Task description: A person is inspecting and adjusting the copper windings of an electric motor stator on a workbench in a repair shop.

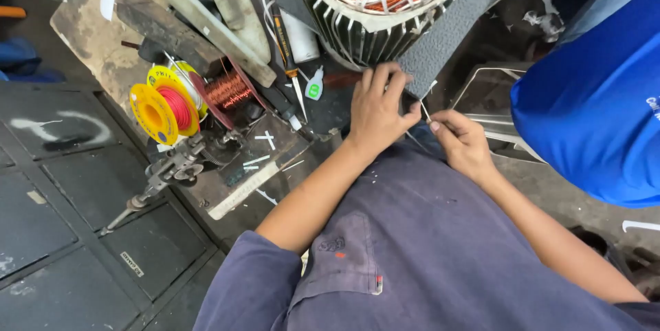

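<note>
Pinching a thin white strip [425, 111] in my right hand [462, 140]; light, floppy, best gripped near its end. Left hand [377, 107] presses the grey sheet [440, 39].

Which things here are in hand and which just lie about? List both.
In hand: left hand on the grey textured sheet; right hand pinching a thin white strip; motor stator beside them.
Lying about: yellow wire spool, copper wire coil, glue bottle.
</note>
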